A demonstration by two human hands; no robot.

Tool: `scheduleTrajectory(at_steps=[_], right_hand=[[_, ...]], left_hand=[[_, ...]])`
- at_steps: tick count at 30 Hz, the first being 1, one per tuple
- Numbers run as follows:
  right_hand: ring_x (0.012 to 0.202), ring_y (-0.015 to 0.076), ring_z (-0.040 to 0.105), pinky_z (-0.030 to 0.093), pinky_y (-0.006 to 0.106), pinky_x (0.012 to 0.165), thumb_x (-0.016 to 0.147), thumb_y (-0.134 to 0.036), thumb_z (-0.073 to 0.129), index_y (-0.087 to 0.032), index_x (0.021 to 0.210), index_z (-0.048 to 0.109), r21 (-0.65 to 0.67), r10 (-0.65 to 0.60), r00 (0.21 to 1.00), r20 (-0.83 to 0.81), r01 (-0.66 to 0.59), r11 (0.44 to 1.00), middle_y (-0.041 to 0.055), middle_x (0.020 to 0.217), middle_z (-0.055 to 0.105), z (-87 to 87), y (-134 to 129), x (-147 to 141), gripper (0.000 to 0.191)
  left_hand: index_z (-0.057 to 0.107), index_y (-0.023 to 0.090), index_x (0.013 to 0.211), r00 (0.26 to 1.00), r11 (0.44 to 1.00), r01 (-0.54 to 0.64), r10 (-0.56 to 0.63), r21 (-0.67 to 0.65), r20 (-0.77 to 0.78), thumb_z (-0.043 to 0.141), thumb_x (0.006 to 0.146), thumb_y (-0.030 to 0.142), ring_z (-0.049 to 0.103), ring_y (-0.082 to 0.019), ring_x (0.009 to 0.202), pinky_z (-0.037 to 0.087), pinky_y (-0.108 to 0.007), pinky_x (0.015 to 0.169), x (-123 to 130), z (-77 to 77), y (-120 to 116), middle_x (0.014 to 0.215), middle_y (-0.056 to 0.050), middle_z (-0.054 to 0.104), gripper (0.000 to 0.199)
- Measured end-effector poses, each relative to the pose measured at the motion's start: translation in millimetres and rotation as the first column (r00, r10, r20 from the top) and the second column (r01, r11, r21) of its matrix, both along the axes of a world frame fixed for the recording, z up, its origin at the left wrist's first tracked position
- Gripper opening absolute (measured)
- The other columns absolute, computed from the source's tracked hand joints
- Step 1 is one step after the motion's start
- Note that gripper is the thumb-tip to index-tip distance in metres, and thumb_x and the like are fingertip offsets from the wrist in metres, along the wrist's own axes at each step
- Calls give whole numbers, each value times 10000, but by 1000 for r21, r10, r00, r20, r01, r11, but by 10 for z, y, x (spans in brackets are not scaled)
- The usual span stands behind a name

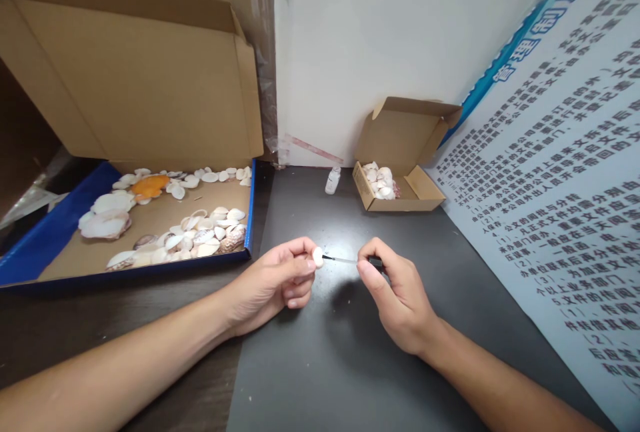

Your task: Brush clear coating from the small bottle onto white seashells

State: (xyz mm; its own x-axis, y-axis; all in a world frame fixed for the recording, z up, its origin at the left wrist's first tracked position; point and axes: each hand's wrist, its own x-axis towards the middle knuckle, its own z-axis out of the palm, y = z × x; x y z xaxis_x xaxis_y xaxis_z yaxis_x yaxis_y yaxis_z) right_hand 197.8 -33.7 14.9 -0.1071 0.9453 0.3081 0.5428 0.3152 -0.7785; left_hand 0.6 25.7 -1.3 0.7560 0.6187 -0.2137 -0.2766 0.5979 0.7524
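Between the thumb and fingers of my left hand (280, 279) is a small white seashell (318, 257). My right hand (397, 292) is closed around the black cap of a small brush (345, 260), which has a thin pale stem. Its dark tip points left and meets the shell, or comes very close to it. Both hands are above the dark grey table. Behind them a small clear bottle (333, 181) with a white label stands on the table, slightly tilted in the view.
On the left, an open blue-edged cardboard box (185, 202) holds many white shells and an orange one (150, 187). A smaller open carton (407, 204) with white shells stands at the back right. A printed poster (560, 219) covers the right wall.
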Motion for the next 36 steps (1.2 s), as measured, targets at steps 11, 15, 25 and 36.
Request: scheduleTrajectory(at_steps=[11,15,25,36], right_hand=[[512,99,371,304,226,503,953,-267,448,-211,798,437,-24,53,998,18,-53,998,-70,602,383,-28,6,0,166],[538,102,386,313,233,528,953,-269,439,-208,758,424,-19,60,996,59,-59,998,-57,618,405,-25,17,6,204],[512,98,382,306,226,506,957,-279,443,-210,780,435,-31,41,999,25,-40,999,-67,596,403,-35,-3,-1,191],[522,103,386,307,233,519,959,-291,435,-210,780,433,-41,46,997,60,-43,998,-63,604,411,-35,10,2,196]], left_hand=[[476,184,831,1000,1000,0,0,17,-3,614,881,206,203,-52,470,219,-187,460,8,17,-6,523,103,297,149],[482,182,849,1000,1000,-6,6,12,1,610,881,192,204,-51,471,220,-186,459,4,17,-13,531,102,306,132],[489,179,837,1000,1000,-1,1,3,10,612,878,191,206,-49,474,210,-192,460,4,-4,0,547,96,305,130],[501,173,837,1000,1000,8,-8,-13,21,600,880,183,219,-47,473,199,-196,464,1,-7,6,549,92,321,108]])
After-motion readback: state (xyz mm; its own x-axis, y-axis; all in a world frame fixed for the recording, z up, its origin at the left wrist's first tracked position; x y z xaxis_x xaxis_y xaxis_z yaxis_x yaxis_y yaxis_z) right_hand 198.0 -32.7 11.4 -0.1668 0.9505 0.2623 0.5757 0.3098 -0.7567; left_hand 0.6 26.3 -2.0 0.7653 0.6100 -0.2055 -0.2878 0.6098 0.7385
